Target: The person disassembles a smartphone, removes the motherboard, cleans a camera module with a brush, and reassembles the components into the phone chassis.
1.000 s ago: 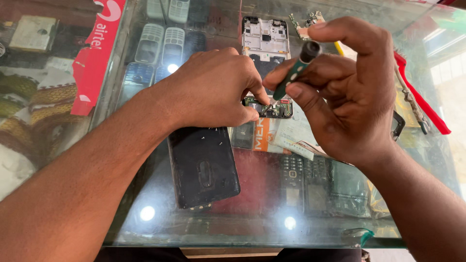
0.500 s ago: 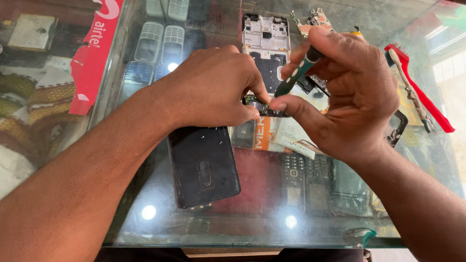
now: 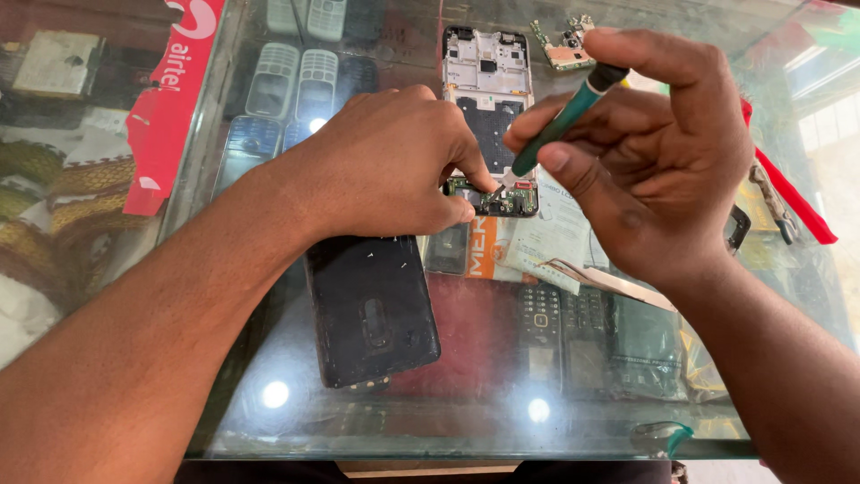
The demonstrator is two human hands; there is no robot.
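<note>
An opened phone frame (image 3: 489,99) lies on a glass counter top (image 3: 466,421), its white inner plate upward and a small green board (image 3: 507,202) at its near end. My left hand (image 3: 394,161) presses fingertips onto that near end, holding the phone down. My right hand (image 3: 645,152) grips a green-handled screwdriver (image 3: 563,116), tilted, with its tip on the small board beside my left fingers. A black phone back cover (image 3: 372,309) lies flat just below my left hand.
A loose circuit board (image 3: 563,47) lies at the far edge. Metal tweezers (image 3: 618,282) rest under my right wrist. Red strips (image 3: 793,202) and tools lie at the right. Old keypad phones (image 3: 296,76) and a red sticker (image 3: 175,99) show beneath the glass.
My right hand has tilted and shifted slightly, lowering the screwdriver tip onto the board. The left hand stays pressed on the phone's near end.
</note>
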